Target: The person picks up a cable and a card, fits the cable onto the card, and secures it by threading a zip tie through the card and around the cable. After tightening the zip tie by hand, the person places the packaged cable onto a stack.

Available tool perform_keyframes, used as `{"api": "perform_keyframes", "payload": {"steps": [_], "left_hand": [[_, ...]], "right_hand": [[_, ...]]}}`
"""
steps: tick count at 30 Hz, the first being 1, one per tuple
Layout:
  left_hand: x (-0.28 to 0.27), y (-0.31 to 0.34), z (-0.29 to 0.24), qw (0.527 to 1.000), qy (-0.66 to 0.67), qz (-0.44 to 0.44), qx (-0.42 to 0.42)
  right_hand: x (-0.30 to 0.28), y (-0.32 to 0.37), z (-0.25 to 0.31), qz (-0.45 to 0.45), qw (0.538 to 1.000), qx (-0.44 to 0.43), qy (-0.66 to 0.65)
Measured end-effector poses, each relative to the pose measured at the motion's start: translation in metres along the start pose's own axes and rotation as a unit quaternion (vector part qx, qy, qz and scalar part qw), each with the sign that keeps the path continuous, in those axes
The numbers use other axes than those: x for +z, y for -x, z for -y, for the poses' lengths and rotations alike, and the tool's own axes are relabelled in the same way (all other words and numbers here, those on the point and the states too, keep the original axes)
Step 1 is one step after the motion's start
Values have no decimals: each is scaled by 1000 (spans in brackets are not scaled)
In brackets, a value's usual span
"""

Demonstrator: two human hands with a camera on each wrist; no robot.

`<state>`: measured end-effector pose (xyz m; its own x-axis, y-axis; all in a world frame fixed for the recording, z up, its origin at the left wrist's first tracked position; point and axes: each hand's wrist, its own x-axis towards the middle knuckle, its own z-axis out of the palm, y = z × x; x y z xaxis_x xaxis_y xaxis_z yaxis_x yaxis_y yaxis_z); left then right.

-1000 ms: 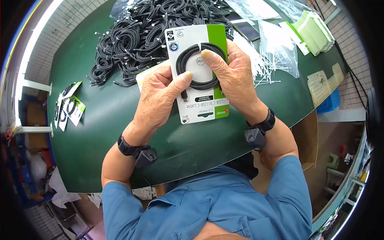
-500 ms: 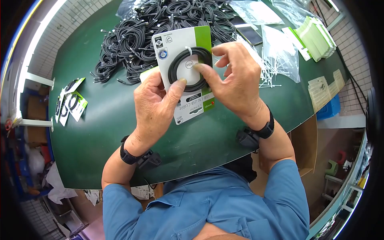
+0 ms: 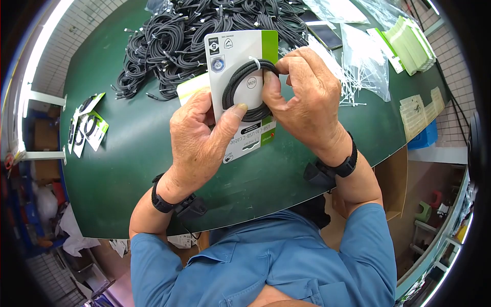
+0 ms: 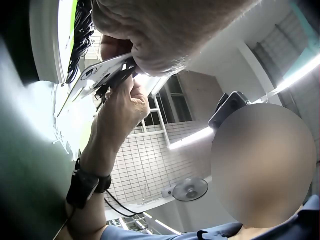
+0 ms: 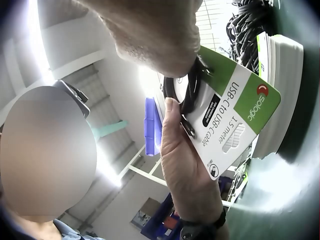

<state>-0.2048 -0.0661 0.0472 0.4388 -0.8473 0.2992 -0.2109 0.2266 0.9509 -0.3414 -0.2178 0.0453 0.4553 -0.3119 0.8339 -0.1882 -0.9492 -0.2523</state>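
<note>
A white and green card (image 3: pixel 215 82) is held up over the table, its printing upside down in the head view. On its face lies a coiled black cable (image 3: pixel 236 86) with a white tie at the top. The left hand (image 3: pixel 197 140) grips the card's left edge, thumb pressing on the coil's lower part. At the coil's right side the right hand (image 3: pixel 307 100) pinches the cable between thumb and forefinger. In the right wrist view a cable connector (image 5: pixel 188 128) lies against the card (image 5: pixel 225 140).
A heap of black cables (image 3: pixel 169 51) covers the table's far side. White ties (image 3: pixel 353 84) in a plastic bag, a phone (image 3: pixel 325 35) and stacked green-white cards (image 3: pixel 409 43) lie at the back right. Several carded cables (image 3: pixel 88 125) lie at the left.
The right hand let go of the card's right edge, drew back, then came to pinch the cable at the coil's right side. The left hand kept its hold while the card tilted slightly.
</note>
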Motion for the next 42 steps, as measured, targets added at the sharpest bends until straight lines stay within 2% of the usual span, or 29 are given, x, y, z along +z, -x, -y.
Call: {"api": "perform_keyframes", "payload": {"steps": [7, 11, 14, 18, 22, 28, 33, 37, 39, 42], "left_hand": [[-2, -6, -3, 999, 25, -3, -27], [-3, -10, -3, 997, 63, -5, -35], [-6, -13, 1, 995, 94, -19, -37], [-9, -12, 1, 990, 125, -27, -50], [-5, -8, -5, 989, 138, -17, -55], [-5, -2, -16, 994, 99, -9, -42], [-13, -6, -5, 998, 57, -3, -11], [-21, -11, -2, 997, 68, -29, -19], [-30, -11, -8, 993, 97, -39, -52], [-48, -8, -12, 990, 107, -59, -66]], "right_hand": [[4, 0, -1, 3, 1000, 13, -20], [-1, -7, 0, -61, 997, 5, -53], [-12, -12, 6, 2, 981, -130, -142], [-7, -9, 14, 60, 976, -165, -126], [-6, -9, 7, 68, 969, -196, -131], [0, -2, 11, 41, 972, -191, -129], [6, -1, 11, 37, 972, -190, -132], [-1, -10, 14, 12, 968, -179, -175], [-6, -15, 11, -1, 962, -179, -207], [-12, -15, -3, -49, 971, -153, -179]]}}
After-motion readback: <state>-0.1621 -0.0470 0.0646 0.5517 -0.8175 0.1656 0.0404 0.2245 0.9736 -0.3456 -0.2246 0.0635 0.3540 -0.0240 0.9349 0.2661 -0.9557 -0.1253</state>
